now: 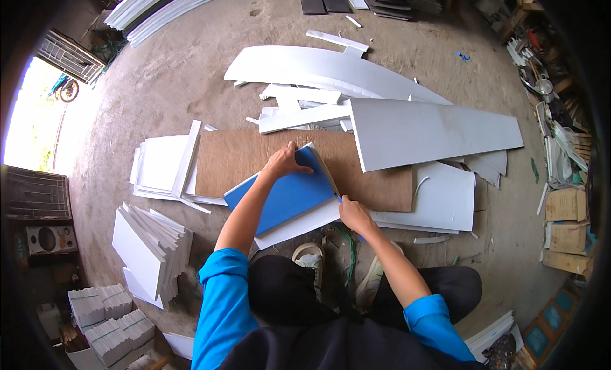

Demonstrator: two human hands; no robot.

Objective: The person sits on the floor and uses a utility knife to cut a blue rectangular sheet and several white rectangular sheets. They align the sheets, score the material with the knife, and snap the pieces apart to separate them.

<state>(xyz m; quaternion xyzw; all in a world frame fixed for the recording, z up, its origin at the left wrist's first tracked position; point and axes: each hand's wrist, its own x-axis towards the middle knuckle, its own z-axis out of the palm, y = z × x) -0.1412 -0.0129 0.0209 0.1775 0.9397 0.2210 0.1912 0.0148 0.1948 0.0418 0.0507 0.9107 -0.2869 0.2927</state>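
A blue rectangular board (280,195) lies at a slant over a white sheet (302,223), which shows along its near edge. My left hand (284,164) presses on the blue board's far part, thumb stretched out across it and apart from the fingers. At the board's right corner, my right hand (355,214) is closed around a small knife-like tool (339,199). Only a bluish bit of that tool shows; the fingers cover the rest. Under the boards is a brown wooden panel (235,150) lying on the floor.
Large white sheets (439,131) and strips (305,120) lie beyond the panel. More white pieces (162,157) rest at its left end. A leaning stack of white boards (143,249) and bundled white pieces (111,316) stand at near left. Cardboard boxes (565,220) line the right.
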